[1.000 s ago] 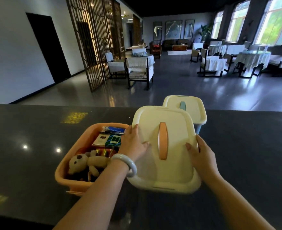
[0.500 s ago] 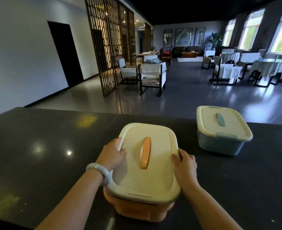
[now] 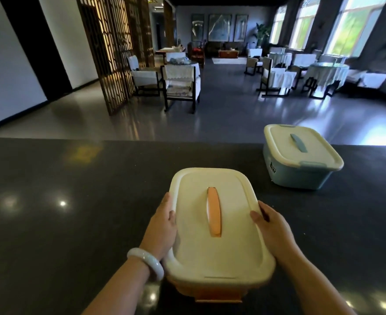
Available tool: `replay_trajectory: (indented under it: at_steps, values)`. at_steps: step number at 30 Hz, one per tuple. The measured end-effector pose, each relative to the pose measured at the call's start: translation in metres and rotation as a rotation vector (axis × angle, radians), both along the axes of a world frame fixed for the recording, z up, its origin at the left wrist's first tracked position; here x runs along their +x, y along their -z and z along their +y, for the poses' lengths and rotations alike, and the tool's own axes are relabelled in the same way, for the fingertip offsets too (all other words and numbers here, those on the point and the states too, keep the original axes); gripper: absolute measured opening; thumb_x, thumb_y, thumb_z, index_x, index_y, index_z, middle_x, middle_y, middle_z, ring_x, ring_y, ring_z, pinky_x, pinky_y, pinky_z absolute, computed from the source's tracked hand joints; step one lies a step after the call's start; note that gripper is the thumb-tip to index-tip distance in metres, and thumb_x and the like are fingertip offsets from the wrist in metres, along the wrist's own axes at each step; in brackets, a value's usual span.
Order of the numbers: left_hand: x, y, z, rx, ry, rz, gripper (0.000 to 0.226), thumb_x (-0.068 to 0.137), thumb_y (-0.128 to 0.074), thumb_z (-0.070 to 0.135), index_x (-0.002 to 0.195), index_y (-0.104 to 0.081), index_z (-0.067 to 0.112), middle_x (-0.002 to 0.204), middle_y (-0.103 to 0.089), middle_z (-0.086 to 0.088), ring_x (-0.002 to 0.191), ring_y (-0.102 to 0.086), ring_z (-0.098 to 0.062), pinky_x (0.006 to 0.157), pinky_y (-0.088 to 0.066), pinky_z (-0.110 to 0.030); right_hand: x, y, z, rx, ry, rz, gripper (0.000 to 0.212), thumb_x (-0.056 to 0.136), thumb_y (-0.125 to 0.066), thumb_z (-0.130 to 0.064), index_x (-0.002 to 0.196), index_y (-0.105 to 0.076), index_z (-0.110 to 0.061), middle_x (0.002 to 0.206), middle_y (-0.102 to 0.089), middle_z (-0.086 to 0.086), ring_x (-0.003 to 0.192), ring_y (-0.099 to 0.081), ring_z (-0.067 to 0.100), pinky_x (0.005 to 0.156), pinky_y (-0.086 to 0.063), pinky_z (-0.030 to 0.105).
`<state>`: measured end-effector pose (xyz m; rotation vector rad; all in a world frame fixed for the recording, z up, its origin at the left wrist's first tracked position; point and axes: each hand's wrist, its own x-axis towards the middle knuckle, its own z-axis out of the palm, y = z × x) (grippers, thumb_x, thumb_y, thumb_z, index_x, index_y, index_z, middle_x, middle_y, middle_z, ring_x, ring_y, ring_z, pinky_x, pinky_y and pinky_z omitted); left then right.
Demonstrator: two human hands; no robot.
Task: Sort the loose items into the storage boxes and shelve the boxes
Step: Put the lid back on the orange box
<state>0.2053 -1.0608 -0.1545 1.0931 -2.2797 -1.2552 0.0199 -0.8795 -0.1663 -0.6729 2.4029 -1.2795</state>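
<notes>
An orange storage box [image 3: 217, 292] stands on the dark counter [image 3: 62, 223] right in front of me, covered by its cream lid [image 3: 214, 253] with an orange handle [image 3: 214, 214]. My left hand [image 3: 161, 228] grips the lid's left edge, thumb on top. My right hand [image 3: 272, 230] grips the right edge the same way. The box's contents are hidden under the lid. A blue storage box [image 3: 299, 160] with a cream lid and blue handle sits closed to the far right on the counter.
The counter's far edge [image 3: 142, 139] drops to a glossy grey floor. Beyond it are chairs and cloth-covered tables [image 3: 180, 83], a wooden lattice screen [image 3: 110, 48] at the left, and windows at the right.
One second ago the lid was held beside the open orange box with a toy bear inside. Now the lid covers the box, and both hands have shifted to its side edges.
</notes>
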Motion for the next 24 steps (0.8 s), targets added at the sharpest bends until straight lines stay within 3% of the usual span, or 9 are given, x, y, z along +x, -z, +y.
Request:
replay_trajectory:
  at_steps: [6, 10, 12, 14, 16, 18, 21, 22, 24]
  values:
    - [-0.003, -0.003, -0.017, 0.188, 0.010, -0.038, 0.054, 0.105, -0.032, 0.026, 0.155, -0.010, 0.024, 0.157, -0.026, -0.003, 0.141, -0.031, -0.022, 0.114, -0.024, -0.037, 0.004, -0.004, -0.003, 0.039, -0.032, -0.057, 0.046, 0.098, -0.049, -0.028, 0.143, -0.037, -0.027, 0.100, -0.053, -0.021, 0.085, -0.055, -0.001, 0.061, -0.040, 0.013]
    - [0.001, -0.005, -0.011, 0.187, 0.023, -0.066, 0.056, 0.105, -0.030, 0.029, 0.154, -0.003, 0.028, 0.151, -0.035, -0.004, 0.123, -0.046, -0.015, 0.094, -0.035, -0.031, 0.010, -0.002, -0.001, 0.021, -0.021, -0.069, 0.048, 0.099, -0.047, -0.030, 0.145, -0.035, -0.027, 0.127, -0.055, -0.002, 0.097, -0.055, 0.006, 0.074, -0.045, 0.020]
    - [0.001, -0.009, -0.008, 0.096, 0.041, -0.097, 0.059, 0.105, -0.031, 0.026, 0.154, 0.000, 0.028, 0.156, -0.026, -0.002, 0.129, -0.042, -0.015, 0.098, -0.035, -0.030, 0.012, -0.008, 0.000, 0.064, -0.017, -0.066, 0.050, 0.099, -0.046, -0.033, 0.146, -0.032, -0.027, 0.136, -0.049, 0.003, 0.103, -0.053, 0.009, 0.076, -0.046, 0.023]
    - [0.002, -0.012, -0.007, -0.107, 0.096, -0.137, 0.064, 0.103, -0.033, 0.023, 0.153, 0.007, 0.028, 0.162, 0.000, 0.005, 0.147, -0.010, -0.016, 0.118, -0.019, -0.036, 0.012, -0.016, 0.003, 0.249, 0.010, 0.065, 0.060, 0.097, -0.047, -0.040, 0.150, -0.022, -0.027, 0.145, -0.036, 0.008, 0.124, -0.044, 0.025, 0.094, -0.045, 0.041]
    - [0.002, -0.014, -0.005, -0.373, 0.234, -0.163, 0.068, 0.102, -0.035, 0.032, 0.151, 0.011, 0.031, 0.160, 0.014, 0.010, 0.145, 0.014, -0.010, 0.121, 0.000, -0.041, 0.018, -0.025, 0.006, 0.337, 0.036, 0.326, 0.067, 0.094, -0.050, -0.046, 0.150, -0.018, -0.029, 0.152, -0.026, 0.005, 0.138, -0.026, 0.030, 0.106, -0.034, 0.050]
    - [0.002, -0.012, -0.001, -0.520, 0.415, -0.222, 0.065, 0.099, -0.028, 0.048, 0.150, 0.010, 0.037, 0.159, 0.016, 0.015, 0.141, 0.022, -0.006, 0.116, 0.010, -0.043, 0.032, -0.038, 0.007, 0.227, -0.073, 0.466, 0.067, 0.089, -0.050, -0.053, 0.147, -0.022, -0.037, 0.151, -0.026, -0.007, 0.138, -0.026, 0.018, 0.106, -0.034, 0.044]
    - [0.003, 0.001, 0.008, -0.615, 0.566, -0.367, 0.063, 0.096, -0.017, 0.059, 0.151, 0.005, 0.038, 0.160, 0.013, 0.014, 0.143, 0.021, -0.010, 0.112, 0.016, -0.045, 0.058, -0.049, 0.009, 0.226, -0.473, 0.388, 0.068, 0.073, -0.033, -0.077, 0.137, -0.019, -0.058, 0.141, -0.017, -0.036, 0.128, -0.024, -0.005, 0.103, -0.030, 0.031]
    - [0.004, 0.005, 0.010, -0.660, 0.554, -0.380, 0.061, 0.097, -0.014, 0.059, 0.151, 0.003, 0.038, 0.160, 0.010, 0.013, 0.145, 0.017, -0.011, 0.113, 0.015, -0.046, 0.065, -0.044, 0.011, 0.300, -0.580, 0.366, 0.071, 0.070, -0.028, -0.080, 0.138, -0.015, -0.060, 0.141, -0.010, -0.039, 0.132, -0.019, -0.006, 0.108, -0.026, 0.031]
    - [0.005, 0.009, 0.013, -0.721, 0.516, -0.375, 0.059, 0.097, -0.011, 0.059, 0.152, 0.000, 0.038, 0.161, 0.007, 0.013, 0.147, 0.012, -0.012, 0.116, 0.011, -0.047, 0.070, -0.033, 0.015, 0.461, -0.705, 0.479, 0.080, 0.071, -0.017, -0.082, 0.144, 0.002, -0.055, 0.151, 0.010, -0.032, 0.142, 0.005, -0.003, 0.116, -0.002, 0.028]
